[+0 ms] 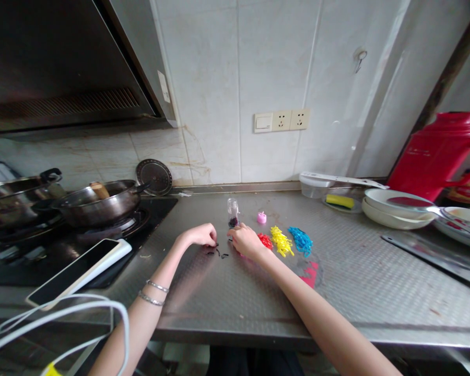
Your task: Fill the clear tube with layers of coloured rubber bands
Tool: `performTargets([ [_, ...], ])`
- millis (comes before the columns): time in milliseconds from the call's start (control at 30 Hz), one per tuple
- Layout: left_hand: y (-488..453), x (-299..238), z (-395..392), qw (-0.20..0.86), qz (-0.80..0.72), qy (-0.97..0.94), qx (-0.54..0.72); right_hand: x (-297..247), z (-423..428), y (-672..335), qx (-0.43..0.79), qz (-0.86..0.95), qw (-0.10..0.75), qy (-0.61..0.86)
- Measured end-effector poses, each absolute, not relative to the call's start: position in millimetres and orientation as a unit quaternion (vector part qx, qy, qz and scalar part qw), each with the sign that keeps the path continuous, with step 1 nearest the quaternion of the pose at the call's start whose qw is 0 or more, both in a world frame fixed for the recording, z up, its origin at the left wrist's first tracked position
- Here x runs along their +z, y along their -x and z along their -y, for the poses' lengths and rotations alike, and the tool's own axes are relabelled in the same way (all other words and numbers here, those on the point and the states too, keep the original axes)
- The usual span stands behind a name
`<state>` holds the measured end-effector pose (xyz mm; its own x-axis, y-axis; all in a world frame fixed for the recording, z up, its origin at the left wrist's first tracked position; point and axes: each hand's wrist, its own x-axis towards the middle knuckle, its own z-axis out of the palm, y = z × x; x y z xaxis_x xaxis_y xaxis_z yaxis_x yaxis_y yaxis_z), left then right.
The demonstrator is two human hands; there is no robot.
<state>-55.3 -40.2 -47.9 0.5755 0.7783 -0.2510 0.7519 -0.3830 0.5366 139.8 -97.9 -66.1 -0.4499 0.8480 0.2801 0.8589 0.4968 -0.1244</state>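
Note:
My left hand rests on the steel counter with its fingers curled in a pinch over a few small black pieces. My right hand is closed too, fingers pinched next to the same black pieces. What each pinch holds is too small to make out. Just behind the hands stands a small clear vial with dark bits at its bottom. A pink cap lies beside it. Little heaps of red, yellow and blue pieces lie to the right of my right hand.
A gas hob with a pan and a second pot sits at the left. A phone with white cables lies at the hob's edge. Bowls and plates, a sponge and a red thermos jug stand at the right.

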Motion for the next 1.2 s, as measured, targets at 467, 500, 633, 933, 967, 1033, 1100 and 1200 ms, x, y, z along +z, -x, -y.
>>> performTargets([
  [467, 67.2, -42.7, 24.7, 0.303, -0.416, -0.849, 0.116, -63.5, 103.6, -137.5, -0.032, 0.855, 0.123, 0.503],
  [500, 68.0, -39.4, 21.7, 0.303, -0.414, -0.844, 0.156, -63.4, 103.7, -137.3, -0.033, 0.855, 0.123, 0.502],
  [633, 61.2, -19.4, 14.2, 0.303, -0.416, -0.799, 0.311, -62.8, 104.2, -136.8, -0.028, 0.859, 0.119, 0.497],
  [933, 6.8, 19.4, 3.0, 0.326, -0.381, -0.736, 0.455, -63.9, 100.6, -140.5, -0.036, 0.859, 0.137, 0.492],
  [967, 1.9, 20.3, 1.8, 0.324, -0.380, -0.736, 0.457, -63.4, 100.3, -140.7, -0.034, 0.859, 0.141, 0.491],
  [1033, -6.1, 20.4, 0.0, 0.319, -0.379, -0.740, 0.455, -62.1, 100.3, -140.9, -0.030, 0.859, 0.144, 0.490],
  [1100, -11.4, 18.5, -1.4, 0.317, -0.381, -0.742, 0.451, -61.1, 100.8, -140.8, -0.027, 0.860, 0.144, 0.489],
  [1200, -14.9, 13.9, -4.0, 0.320, -0.380, -0.745, 0.446, -60.4, 101.4, -140.7, -0.026, 0.863, 0.144, 0.483],
])
